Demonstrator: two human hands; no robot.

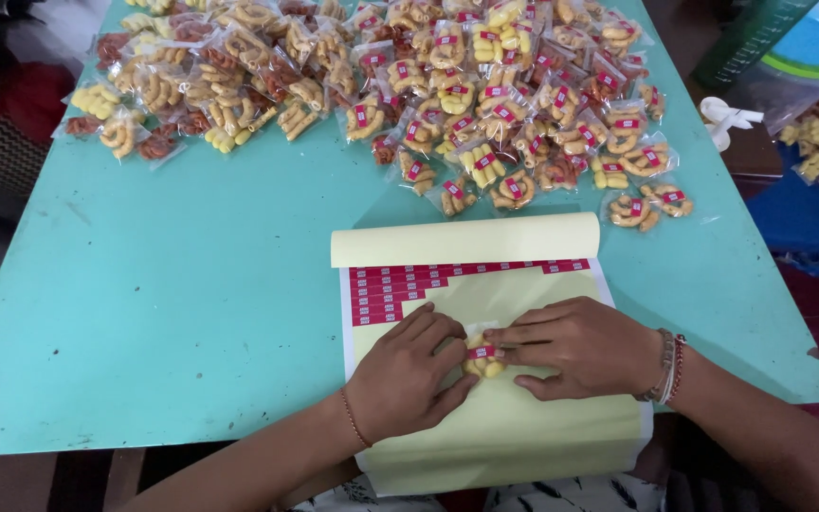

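While both hands pinch it over the pale yellow sticker backing sheet point(523, 427) near the turquoise table's point(191, 313) near edge, left hand point(408, 372) and right hand point(575, 346) pressing a red label on, the small clear plastic packet of yellow curled snacks point(483, 358) looks light, crinkly, crushable, best held by its edges.

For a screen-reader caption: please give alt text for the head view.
Two hands, left hand and right hand, press a red sticker onto a small snack packet over a yellow sticker sheet. Beyond lies a heap of snack packets on a turquoise table.
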